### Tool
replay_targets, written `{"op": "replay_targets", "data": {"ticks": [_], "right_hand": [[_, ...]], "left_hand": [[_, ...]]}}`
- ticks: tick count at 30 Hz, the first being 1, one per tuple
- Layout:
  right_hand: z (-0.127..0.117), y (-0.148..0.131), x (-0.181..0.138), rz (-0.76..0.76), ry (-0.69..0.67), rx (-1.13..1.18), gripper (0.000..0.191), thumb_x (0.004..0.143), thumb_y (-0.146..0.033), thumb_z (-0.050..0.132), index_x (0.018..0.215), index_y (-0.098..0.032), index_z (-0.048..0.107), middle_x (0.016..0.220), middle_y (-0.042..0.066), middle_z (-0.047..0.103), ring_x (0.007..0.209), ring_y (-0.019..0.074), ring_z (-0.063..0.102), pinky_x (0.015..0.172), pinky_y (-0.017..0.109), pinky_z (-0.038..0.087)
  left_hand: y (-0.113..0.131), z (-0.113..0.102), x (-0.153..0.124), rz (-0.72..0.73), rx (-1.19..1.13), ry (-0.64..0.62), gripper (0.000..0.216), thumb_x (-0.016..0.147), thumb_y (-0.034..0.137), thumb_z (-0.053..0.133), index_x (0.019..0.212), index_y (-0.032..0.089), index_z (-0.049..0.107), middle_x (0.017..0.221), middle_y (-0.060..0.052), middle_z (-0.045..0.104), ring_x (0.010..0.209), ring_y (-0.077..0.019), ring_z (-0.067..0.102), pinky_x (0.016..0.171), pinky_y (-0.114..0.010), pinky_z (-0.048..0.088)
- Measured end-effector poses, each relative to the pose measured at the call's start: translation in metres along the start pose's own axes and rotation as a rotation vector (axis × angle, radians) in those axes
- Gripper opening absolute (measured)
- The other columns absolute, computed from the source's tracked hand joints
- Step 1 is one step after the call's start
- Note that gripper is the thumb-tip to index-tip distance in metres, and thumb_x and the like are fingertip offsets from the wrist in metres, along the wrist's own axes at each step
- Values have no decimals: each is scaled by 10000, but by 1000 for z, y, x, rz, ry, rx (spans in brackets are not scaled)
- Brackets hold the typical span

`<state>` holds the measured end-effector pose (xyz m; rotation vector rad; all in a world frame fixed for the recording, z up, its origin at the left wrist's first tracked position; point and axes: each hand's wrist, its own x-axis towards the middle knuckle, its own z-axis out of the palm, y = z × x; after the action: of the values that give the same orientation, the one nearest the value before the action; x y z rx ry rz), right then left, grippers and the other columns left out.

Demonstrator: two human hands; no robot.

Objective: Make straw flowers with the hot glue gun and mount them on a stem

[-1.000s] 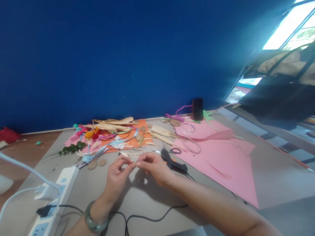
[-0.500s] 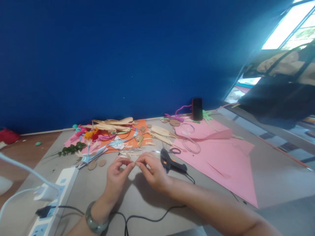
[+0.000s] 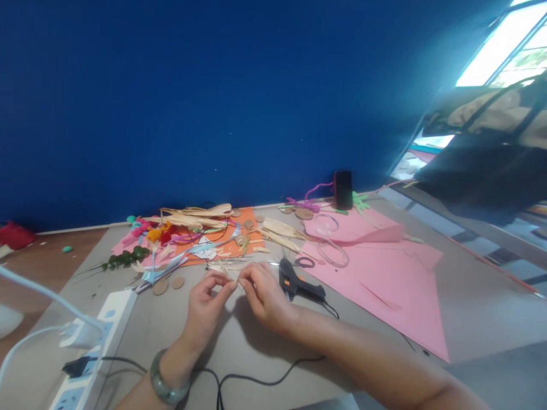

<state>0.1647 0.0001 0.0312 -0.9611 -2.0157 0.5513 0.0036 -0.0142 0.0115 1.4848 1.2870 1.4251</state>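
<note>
Sliver (image 3: pixel 239 286), thin, pale and too small to identify, sits between your fingertips, just above the tabletop (image 3: pixel 256 393) and to the left of the black glue gun (image 3: pixel 306 289). Your left hand (image 3: pixel 204 304) has its thumb and index finger pressed together on it, and your right hand (image 3: pixel 269 302) pinches it from the other side, so the 2 hands meet tip to tip. Of the 2, your right hand is nearer the glue gun; your left wrist wears a greenish bangle (image 3: pixel 160 380).

Nearer to you than the glue gun, a black cord (image 3: pixel 265 382) runs across the tabletop. To the glue gun's right you have pink sheets (image 3: pixel 410 285) lying flat. Just beyond it lie straw-coloured strips (image 3: pixel 282 230), with an orange sheet (image 3: pixel 247 214) to their left. Farther left of the glue gun are 2 brown discs (image 3: pixel 160 286), a green sprig (image 3: pixel 123 259) and, closer to you, a white power strip (image 3: pixel 119 307) with a black plug (image 3: pixel 76 367) in it. Well beyond the glue gun and slightly right, a dark upright block (image 3: pixel 342 191) stands by the blue wall (image 3: pixel 256 97).
</note>
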Motion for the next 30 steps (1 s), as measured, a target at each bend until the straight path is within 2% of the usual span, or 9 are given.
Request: {"op": "replay_targets", "data": {"ticks": [6,12,16,19,22,24,26,28,30], "right_hand": [[-7,8,8,164,79,137,155,935,-249,410,819,-191,494,765,33,551,735,173,488,703,311,405],[-21,1,15,259,-49,401,397,969,-295,301,599,-200,408,541,-32,424,538,114,418,551,248,355],[-23,1,17,317,-122,471,469,948,-434,385,554,-185,435,484,-42,421,465,88,389,490,234,319],[-25,4,18,334,-73,482,457,852,-461,569,517,-181,435,455,-52,426,445,79,387,470,221,325],[-28,6,21,249,0,445,257,714,-383,740,727,-167,603,740,5,639,550,94,519,603,252,448],[-30,6,21,173,46,393,234,714,-333,745,862,-186,638,971,48,668,700,131,603,757,316,479],[-30,6,21,131,82,311,146,798,-310,666,733,-183,633,907,53,689,781,161,623,831,359,463],[-29,4,20,128,92,239,261,844,-281,608,604,-177,598,807,55,700,822,182,628,855,374,449],[-27,2,19,149,52,207,123,788,-249,666,690,-177,652,883,62,715,885,200,630,884,383,440]], "left_hand": [[-1,0,0,-50,13,1,191,742,335,693,649,181,629,725,-19,607,716,-173,581,703,-282,452],[-5,-1,1,-66,-12,20,198,754,338,687,659,179,619,763,-24,597,760,-177,574,721,-281,442],[-6,-2,2,-79,-26,3,194,780,351,660,708,172,636,810,-36,617,798,-185,573,753,-292,435],[-6,-2,2,-85,-32,12,209,779,369,658,729,166,648,803,-38,617,776,-186,567,743,-298,435],[-7,-2,2,-95,-32,23,209,777,369,660,730,166,653,762,-31,602,750,-182,562,733,-299,433],[-7,-2,2,-97,-43,28,205,777,365,663,741,163,662,774,-37,608,762,-184,566,747,-302,433],[-8,-2,2,-99,-56,36,201,768,360,673,756,159,670,795,-47,619,770,-185,569,743,-298,437],[-7,-1,1,-98,-73,43,195,765,354,676,751,159,670,792,-50,617,768,-188,573,723,-292,444],[-5,-1,0,-97,-86,42,188,772,348,670,739,164,664,783,-45,608,760,-187,576,702,-285,448]]}}
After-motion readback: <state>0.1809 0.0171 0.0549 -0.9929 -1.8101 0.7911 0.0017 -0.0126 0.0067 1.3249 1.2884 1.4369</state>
